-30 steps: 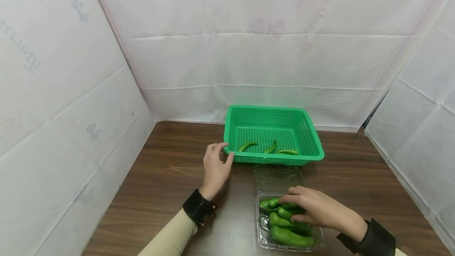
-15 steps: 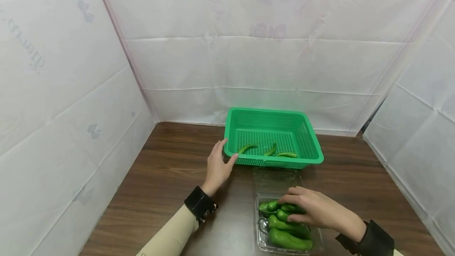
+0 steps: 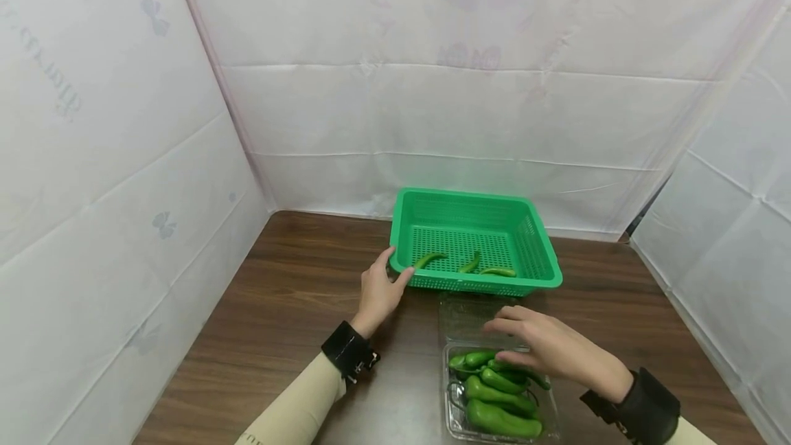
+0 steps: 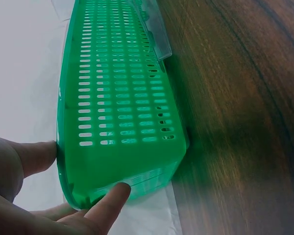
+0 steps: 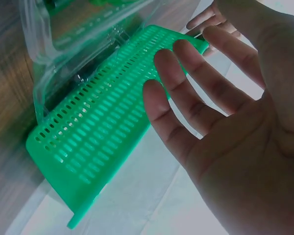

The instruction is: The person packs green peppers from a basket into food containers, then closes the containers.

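Note:
A green slotted basket (image 3: 472,192) stands at the back of the brown table, with three slim green peppers (image 3: 471,263) lying in it. My left hand (image 3: 380,287) pinches its near left corner, thumb on the front wall and fingers on the side; in the left wrist view the fingers (image 4: 112,193) straddle the basket's corner (image 4: 122,107). A clear plastic clamshell (image 3: 454,417) in front of the basket holds several fatter green peppers (image 3: 494,390). My right hand (image 3: 544,345) hovers just above them, fingers spread and empty, as the right wrist view shows (image 5: 225,112).
The clamshell's open lid (image 3: 463,314) lies flat between the tray and the basket. White sheeting walls in the table on the left, back and right. Bare brown table (image 3: 290,294) stretches left of the basket.
My right hand has lifted off the peppers in the clamshell and risen a little toward the basket, empty. The left hand has stayed at the basket's corner.

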`<state>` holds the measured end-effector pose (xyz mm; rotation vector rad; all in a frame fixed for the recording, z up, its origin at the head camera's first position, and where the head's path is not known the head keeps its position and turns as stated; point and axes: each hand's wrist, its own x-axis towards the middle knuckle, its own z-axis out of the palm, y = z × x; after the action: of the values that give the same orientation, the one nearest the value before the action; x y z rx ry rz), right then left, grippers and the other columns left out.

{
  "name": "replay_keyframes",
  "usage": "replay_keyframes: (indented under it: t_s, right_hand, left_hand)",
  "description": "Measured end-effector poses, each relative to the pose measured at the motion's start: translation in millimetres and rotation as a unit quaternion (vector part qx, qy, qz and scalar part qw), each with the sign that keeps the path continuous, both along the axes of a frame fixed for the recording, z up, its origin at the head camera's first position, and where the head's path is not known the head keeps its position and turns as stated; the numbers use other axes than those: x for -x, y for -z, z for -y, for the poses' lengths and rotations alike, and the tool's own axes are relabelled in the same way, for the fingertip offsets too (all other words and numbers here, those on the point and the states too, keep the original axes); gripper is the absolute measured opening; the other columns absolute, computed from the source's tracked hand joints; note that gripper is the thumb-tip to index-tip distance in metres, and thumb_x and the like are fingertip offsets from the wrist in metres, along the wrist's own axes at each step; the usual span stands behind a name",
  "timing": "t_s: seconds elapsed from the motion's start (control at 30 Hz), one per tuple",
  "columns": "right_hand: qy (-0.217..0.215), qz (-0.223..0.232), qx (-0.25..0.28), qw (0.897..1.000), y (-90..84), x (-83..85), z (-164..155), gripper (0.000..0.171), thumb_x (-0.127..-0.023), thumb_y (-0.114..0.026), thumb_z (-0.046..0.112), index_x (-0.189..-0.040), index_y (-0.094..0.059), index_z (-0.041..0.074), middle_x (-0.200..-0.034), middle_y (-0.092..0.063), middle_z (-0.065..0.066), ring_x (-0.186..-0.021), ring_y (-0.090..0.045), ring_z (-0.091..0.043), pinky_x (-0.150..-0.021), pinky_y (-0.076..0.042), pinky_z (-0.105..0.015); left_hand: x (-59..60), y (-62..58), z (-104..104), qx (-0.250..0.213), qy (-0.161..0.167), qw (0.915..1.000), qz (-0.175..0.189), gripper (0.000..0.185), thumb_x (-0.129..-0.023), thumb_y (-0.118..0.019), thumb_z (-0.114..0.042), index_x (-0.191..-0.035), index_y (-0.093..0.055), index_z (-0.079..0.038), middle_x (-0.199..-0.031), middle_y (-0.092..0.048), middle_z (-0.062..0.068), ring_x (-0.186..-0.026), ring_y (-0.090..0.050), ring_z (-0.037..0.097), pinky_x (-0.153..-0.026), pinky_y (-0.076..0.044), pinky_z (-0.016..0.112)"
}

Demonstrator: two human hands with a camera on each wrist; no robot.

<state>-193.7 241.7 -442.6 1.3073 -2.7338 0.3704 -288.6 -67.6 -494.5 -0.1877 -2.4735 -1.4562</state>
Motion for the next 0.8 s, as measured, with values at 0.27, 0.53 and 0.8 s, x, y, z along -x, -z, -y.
replay_keyframes:
  t_s: [0.27,0.53,0.8]
  right_hand:
    - [0.003,-0.041,0.009,0.999,-13.1,21.6,0.3,0.044,-0.091,-0.080,0.025,-0.132,-0.066,0.021,-0.119,-0.064,0.004,-0.103,-0.064,-0.012,-0.081,-0.054,-0.028]
    - [0.003,-0.069,0.007,0.998,-27.9,52.9,-1.3,0.046,-0.092,-0.079,0.020,-0.135,-0.064,0.015,-0.123,-0.063,-0.001,-0.109,-0.062,-0.016,-0.089,-0.052,-0.029]
    - [0.033,-0.034,-0.009,0.999,-42.0,87.5,-6.4,0.050,-0.094,-0.077,0.017,-0.141,-0.060,0.015,-0.130,-0.063,-0.004,-0.112,-0.062,-0.022,-0.092,-0.052,-0.036]
  left_hand:
    - [2.2,1.9,-0.9,-0.027,-0.008,0.9996,0.002,0.061,-0.094,-0.078,-0.023,-0.147,-0.054,-0.002,-0.121,-0.071,0.022,-0.102,-0.073,0.032,-0.085,-0.061,0.045]
    - [2.9,5.2,0.0,-0.026,-0.003,0.9996,-0.003,0.062,-0.095,-0.077,-0.022,-0.147,-0.053,-0.001,-0.120,-0.072,0.022,-0.105,-0.073,0.033,-0.087,-0.060,0.046]
    - [2.6,4.8,-2.2,-0.034,0.008,0.9990,-0.028,0.062,-0.094,-0.078,-0.021,-0.146,-0.053,0.002,-0.120,-0.071,0.024,-0.101,-0.074,0.034,-0.083,-0.061,0.046]
